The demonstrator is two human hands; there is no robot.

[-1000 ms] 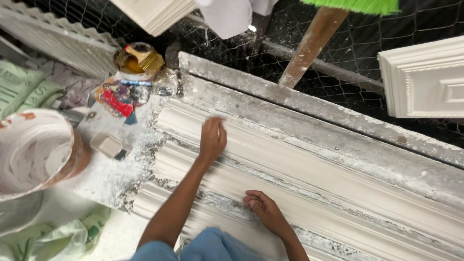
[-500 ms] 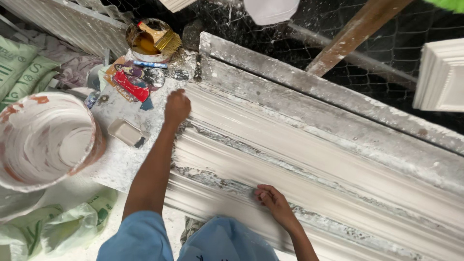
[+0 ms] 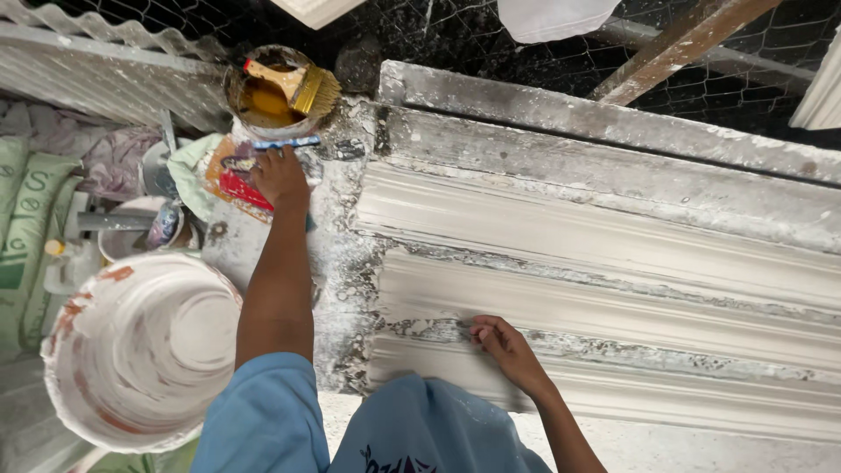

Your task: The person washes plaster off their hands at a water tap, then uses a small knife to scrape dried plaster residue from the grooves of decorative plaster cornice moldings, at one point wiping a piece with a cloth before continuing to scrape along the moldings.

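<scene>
A long white plaster moulding (image 3: pixel 613 254) with stepped ridges lies across a plaster-caked mould bed (image 3: pixel 561 109). My left hand (image 3: pixel 280 175) stretches far left of it. It lies on a pile of red and blue tools (image 3: pixel 238 186), its fingertips at a blue-handled tool (image 3: pixel 289 142). Whether it grips one is hidden. My right hand (image 3: pixel 504 343) rests with curled fingers on the moulding's near ridge, holding nothing. My blue sleeves fill the bottom of the view.
A tin of yellow-brown liquid (image 3: pixel 258 103) with a wide brush (image 3: pixel 302 86) stands beyond my left hand. A big white plaster-smeared bucket (image 3: pixel 140 350) sits at lower left, green sacks (image 3: pixel 26 219) beside it. Wire mesh (image 3: pixel 491 35) and a wooden beam (image 3: pixel 666 52) lie behind.
My left hand has left the moulding's end and slid left and away onto the pile of tools. My right hand stays on the near ridge. The view has shifted left.
</scene>
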